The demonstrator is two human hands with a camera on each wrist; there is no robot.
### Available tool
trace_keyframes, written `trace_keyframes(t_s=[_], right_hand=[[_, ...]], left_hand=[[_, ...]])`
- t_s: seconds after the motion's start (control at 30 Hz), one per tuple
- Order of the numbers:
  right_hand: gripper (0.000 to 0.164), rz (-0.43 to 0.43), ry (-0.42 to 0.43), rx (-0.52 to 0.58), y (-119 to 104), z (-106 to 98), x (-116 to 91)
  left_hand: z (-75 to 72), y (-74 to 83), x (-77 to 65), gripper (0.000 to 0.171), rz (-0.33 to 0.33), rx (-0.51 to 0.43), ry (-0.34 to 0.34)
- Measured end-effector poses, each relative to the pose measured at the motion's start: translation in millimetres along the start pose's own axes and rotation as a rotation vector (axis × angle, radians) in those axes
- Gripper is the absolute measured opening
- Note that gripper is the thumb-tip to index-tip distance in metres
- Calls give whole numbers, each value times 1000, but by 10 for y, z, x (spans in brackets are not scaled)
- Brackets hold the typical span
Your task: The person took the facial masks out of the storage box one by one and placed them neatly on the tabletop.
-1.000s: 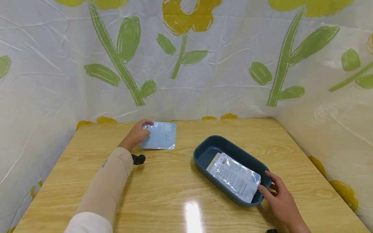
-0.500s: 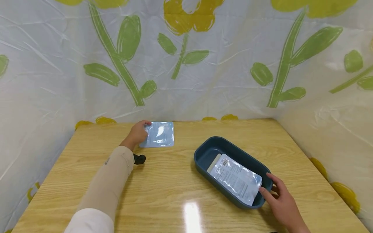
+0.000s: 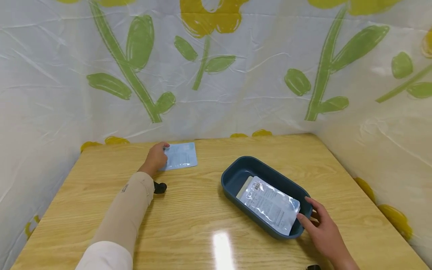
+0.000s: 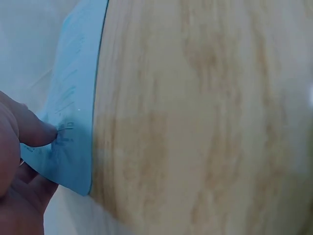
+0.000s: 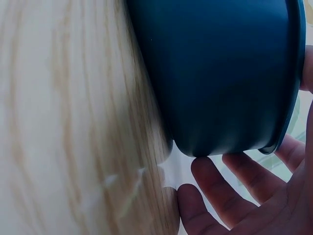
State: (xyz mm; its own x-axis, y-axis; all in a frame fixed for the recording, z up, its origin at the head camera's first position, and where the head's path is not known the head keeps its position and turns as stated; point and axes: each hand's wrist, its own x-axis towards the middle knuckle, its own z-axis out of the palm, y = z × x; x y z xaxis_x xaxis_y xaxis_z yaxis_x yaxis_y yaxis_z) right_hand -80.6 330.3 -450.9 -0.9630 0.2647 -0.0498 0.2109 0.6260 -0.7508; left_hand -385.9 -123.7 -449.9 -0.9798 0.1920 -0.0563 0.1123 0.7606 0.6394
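At the table's back left, my left hand pinches the near end of a flat light blue foil sachet. In the left wrist view the thumb lies on the printed face of the sachet, with fingers behind it. Further right a dark blue oblong bin stands at an angle on the table. My right hand holds the bin's near right end, its thumb and index finger at the rim. In the right wrist view the other fingers touch the outer wall. Inside the bin lies a silvery printed sachet, over a cream-edged one mostly hidden.
The wood-grain table reaches back to a white flower-print sheet, which also hangs at both sides. A black strap piece shows at the left wrist. Bright glare lies on the table's front middle.
The sachet in my left hand has tilted and its bright glare has shifted. The head view has swung slightly. My right hand keeps its place on the bin.
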Motion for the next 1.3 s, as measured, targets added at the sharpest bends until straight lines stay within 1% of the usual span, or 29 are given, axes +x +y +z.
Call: trace_keyframes(t_s=[0.13,0.3,0.37,0.43,0.53,0.63,0.77,0.93,1.3], right_hand=[[68,-6,-3,-3,-6,0,10],[67,-26,6,12,5,-11,13],[67,-33,12,13,9,-13,13],[66,-38,18,17,9,-15,9],[66,-37,24,15,12,-18,8],[67,-23,14,13,16,-20,6],[67,-13,9,18,21,-16,-1],[66,-17,17,24,23,-4,-12],[68,-5,-6,22,9,-1,-4]], left_hand=[[9,-40,-1,47,10,24,18],[8,-87,3,45,51,105,32],[-3,-84,-15,46,62,119,34],[-12,-76,-39,51,75,107,20],[-16,-74,-72,61,89,71,-28],[0,-97,-84,66,103,62,-65],[28,-115,-87,65,116,65,-63],[59,-105,-77,65,115,58,-42],[110,-68,-125,68,54,71,11]])
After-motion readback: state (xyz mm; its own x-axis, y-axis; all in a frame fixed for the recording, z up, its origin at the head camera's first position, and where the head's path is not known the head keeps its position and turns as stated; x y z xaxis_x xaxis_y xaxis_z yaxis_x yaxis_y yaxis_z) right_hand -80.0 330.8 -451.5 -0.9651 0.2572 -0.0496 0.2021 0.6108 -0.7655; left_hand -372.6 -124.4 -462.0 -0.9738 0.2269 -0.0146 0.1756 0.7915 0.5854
